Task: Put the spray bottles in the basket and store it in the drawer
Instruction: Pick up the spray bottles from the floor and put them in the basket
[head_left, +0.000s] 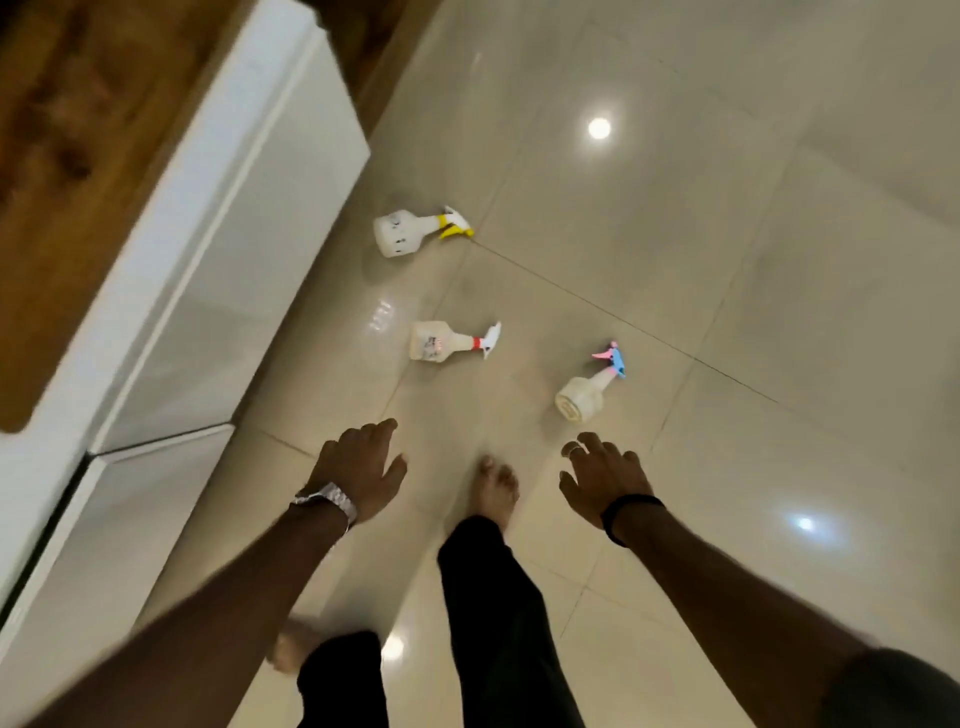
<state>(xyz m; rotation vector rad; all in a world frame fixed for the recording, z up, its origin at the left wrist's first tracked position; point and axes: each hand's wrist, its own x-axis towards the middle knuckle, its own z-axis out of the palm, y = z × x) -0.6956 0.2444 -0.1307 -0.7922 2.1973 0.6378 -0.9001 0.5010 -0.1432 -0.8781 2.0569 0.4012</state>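
Observation:
Three white spray bottles lie on their sides on the glossy tiled floor. The farthest has a yellow trigger (410, 232), the middle one a red and white trigger (441, 341), and the right one a pink and blue trigger (584, 393). My left hand (358, 467), with a metal watch on the wrist, hovers empty with fingers apart below the middle bottle. My right hand (602, 475), with a black wristband, is spread and empty just below the pink and blue bottle. No basket is in view.
A white cabinet with glossy drawer fronts (208, 249) and a wooden top (67, 130) runs along the left. My bare feet (496, 488) and black trousers stand between my arms. Beige floor tiles (727, 234) stretch to the right and far side.

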